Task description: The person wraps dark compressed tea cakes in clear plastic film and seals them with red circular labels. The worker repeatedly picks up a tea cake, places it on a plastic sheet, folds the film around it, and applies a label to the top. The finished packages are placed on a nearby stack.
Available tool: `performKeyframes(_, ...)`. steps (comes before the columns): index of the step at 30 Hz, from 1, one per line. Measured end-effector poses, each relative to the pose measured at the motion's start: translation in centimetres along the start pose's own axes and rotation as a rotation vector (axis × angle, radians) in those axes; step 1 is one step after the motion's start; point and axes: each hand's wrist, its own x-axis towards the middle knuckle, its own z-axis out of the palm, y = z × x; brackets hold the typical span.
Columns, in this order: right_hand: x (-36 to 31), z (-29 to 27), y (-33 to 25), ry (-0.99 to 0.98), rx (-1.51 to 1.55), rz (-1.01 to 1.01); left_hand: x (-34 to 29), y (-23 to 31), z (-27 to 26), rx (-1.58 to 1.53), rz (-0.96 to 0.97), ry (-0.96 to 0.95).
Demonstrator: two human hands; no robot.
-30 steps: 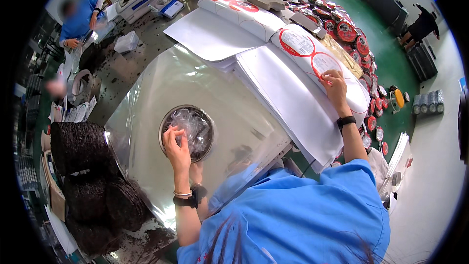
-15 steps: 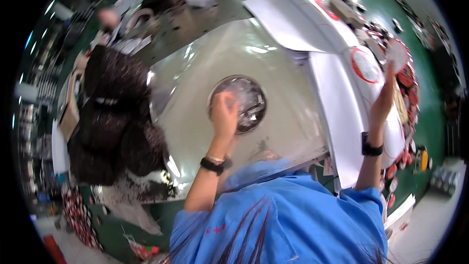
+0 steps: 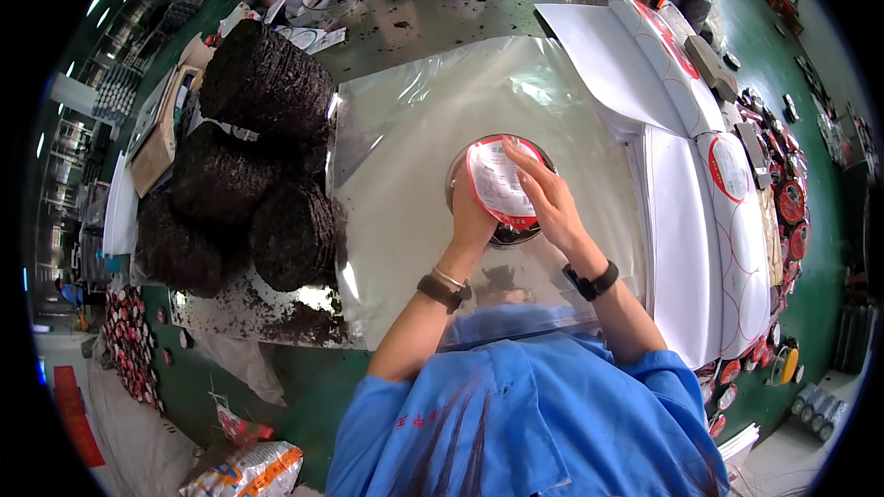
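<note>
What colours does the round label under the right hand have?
The round label is white with a red border, seen best in the head view.

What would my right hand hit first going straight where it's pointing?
Your right hand would probably meet the round label it overlaps here, then the far rim of the round container, though depth is unclear.

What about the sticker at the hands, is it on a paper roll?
No, the sticker is at the hands, over the round container, away from the paper rolls on the right.
</note>
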Motion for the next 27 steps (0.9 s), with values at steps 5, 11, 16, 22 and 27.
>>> performKeyframes(5,2.4,0.4,5.2,-0.023,0.086,-0.074,0.6,0.6,-5.1,0.609,0.218,-0.367)
performKeyframes(11,2.7,1.4,5.2,-0.07,-0.232,-0.106,-0.7,0.0,-4.1,0.857,0.036,0.006)
performKeyframes(16,2.2,3.6,5.0,-0.118,-0.922,-0.08,-1.6,-3.2,-4.2,0.541,-0.107,-0.007)
performKeyframes(22,2.2,5.9,4.5,-0.052,-1.205,-0.164,-1.6,-4.0,-6.0,0.144,-0.364,0.061)
performKeyframes(27,1.9,4.8,3.0,0.021,-0.724,-0.181,-0.5,0.6,-5.9,-0.457,-0.502,0.117)
